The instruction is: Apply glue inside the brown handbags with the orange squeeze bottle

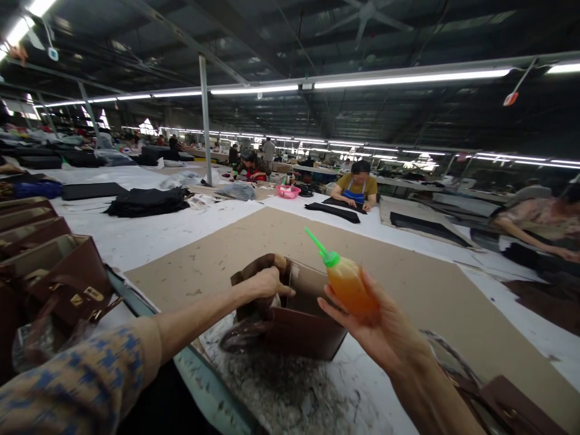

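A brown handbag (308, 333) lies on the table in front of me, its opening showing a tan lining. My left hand (266, 284) is closed on the edge of that opening, at the bag's left end; some fingertips are hidden inside. To the right of the bag and above the table, my right hand (380, 323) holds a squeeze bottle (351, 290) of amber liquid. The bottle's green nozzle (317, 241) points up and to the left, apart from the bag. A clear plastic-wrapped handle (242, 338) hangs at the bag's near side.
Several brown handbags (58, 272) stand in a row at the left. Another brown bag (521, 402) lies at the lower right. Tan board (430, 290) covers the tabletop. Black pieces (147, 202) are stacked farther back. Co-workers, one in a blue apron (356, 194), sit across the table.
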A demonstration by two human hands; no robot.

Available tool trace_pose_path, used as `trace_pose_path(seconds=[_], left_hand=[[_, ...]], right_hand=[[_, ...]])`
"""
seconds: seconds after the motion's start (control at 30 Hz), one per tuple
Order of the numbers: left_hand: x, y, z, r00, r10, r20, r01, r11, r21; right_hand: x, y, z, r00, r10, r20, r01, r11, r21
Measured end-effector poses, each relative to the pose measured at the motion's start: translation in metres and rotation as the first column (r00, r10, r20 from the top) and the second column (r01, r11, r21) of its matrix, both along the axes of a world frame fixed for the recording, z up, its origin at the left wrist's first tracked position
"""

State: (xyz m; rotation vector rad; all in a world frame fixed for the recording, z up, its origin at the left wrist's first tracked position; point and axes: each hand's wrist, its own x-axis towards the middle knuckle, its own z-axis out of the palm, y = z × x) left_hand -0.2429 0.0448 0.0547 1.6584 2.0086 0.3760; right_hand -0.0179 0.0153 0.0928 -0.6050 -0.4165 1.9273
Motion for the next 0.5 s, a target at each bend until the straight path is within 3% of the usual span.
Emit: trace_pose_path(seconds=[0.17,0.3,0.4,0.5], left_hand=[[-0.002,0.014,-0.014,0.998,0.01,-0.063,-0.011,1.0,-0.019],[0.015,0.021,-0.025,0.997,0.04,-0.067,-0.036,0.998,0.057],[0.029,0.027,-0.034,1.0,0.013,-0.022,-0.01,0.995,0.104],[0.037,0.033,-0.042,0.996,-0.048,0.069,0.035,0.985,0.171]], right_hand=[[-0.001,-0.012,0.0,0.998,0.002,0.061,-0.002,1.0,0.007],[0.001,-0.018,-0.002,0.997,0.009,0.078,-0.009,1.0,0.004],[0.002,-0.022,0.0,0.998,-0.004,0.07,0.009,0.998,-0.064],[-0.001,-0.027,0.003,0.994,-0.056,0.09,0.056,0.998,-0.003]])
